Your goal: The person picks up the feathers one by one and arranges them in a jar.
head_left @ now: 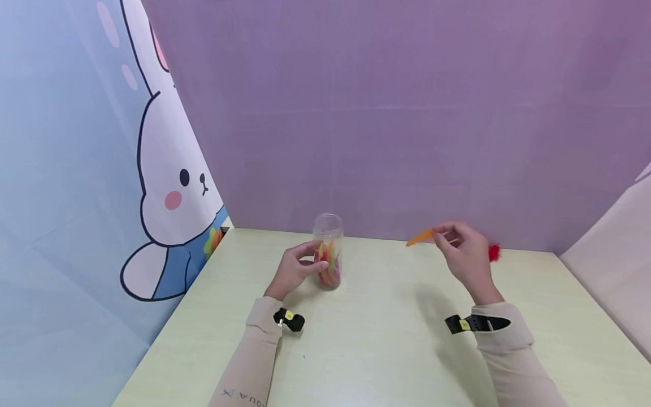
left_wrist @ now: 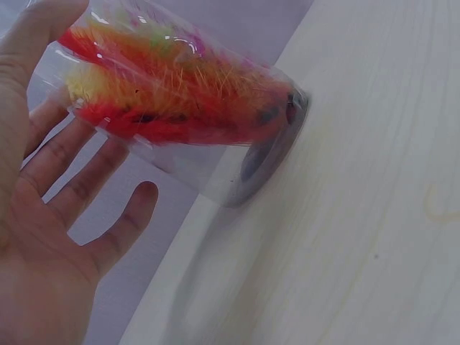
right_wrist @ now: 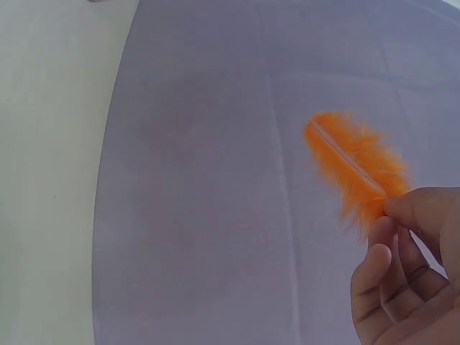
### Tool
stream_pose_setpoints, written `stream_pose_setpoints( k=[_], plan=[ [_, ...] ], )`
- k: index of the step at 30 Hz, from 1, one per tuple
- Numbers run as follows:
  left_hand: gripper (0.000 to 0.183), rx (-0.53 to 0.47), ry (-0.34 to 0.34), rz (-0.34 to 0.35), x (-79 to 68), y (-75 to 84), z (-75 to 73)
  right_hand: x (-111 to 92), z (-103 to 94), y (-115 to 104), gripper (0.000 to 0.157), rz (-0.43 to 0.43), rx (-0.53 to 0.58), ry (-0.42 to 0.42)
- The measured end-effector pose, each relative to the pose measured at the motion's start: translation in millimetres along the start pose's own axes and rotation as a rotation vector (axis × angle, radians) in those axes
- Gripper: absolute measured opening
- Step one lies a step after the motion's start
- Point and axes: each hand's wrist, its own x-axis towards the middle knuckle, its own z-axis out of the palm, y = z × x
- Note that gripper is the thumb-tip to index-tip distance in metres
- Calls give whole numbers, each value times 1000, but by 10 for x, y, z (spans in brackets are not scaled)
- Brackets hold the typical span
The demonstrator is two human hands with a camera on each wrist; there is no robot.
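A clear plastic jar [head_left: 328,226] stands upright on the table toward the back, without a lid on its top. Inside it are several feathers [left_wrist: 180,90] in red, orange, yellow, green and purple. My left hand [head_left: 296,268] grips the jar from its left side, thumb in front and fingers behind. Over the table, to the right of the jar, my right hand [head_left: 465,257] pinches an orange feather [head_left: 420,237] between thumb and fingertips. The feather [right_wrist: 352,158] points up and left in the right wrist view.
A red fluffy thing [head_left: 494,252], partly hidden behind my right hand, is near the table's back edge. The pale wooden table [head_left: 366,350] meets a purple backdrop [head_left: 386,113] behind. To the left hangs a blue cloth [head_left: 66,169] with a rabbit picture.
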Motion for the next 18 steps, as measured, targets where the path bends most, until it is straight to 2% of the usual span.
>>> stream_pose_setpoints(
  k=[9, 18],
  plan=[
    [59, -12, -9, -31, -4, 66, 1, 169, 131, -262, 7, -124, 30, 11],
    [60, -3, -6, -63, 0, 93, 5, 344, 251, -631, 8, -215, 66, -27]
  ],
)
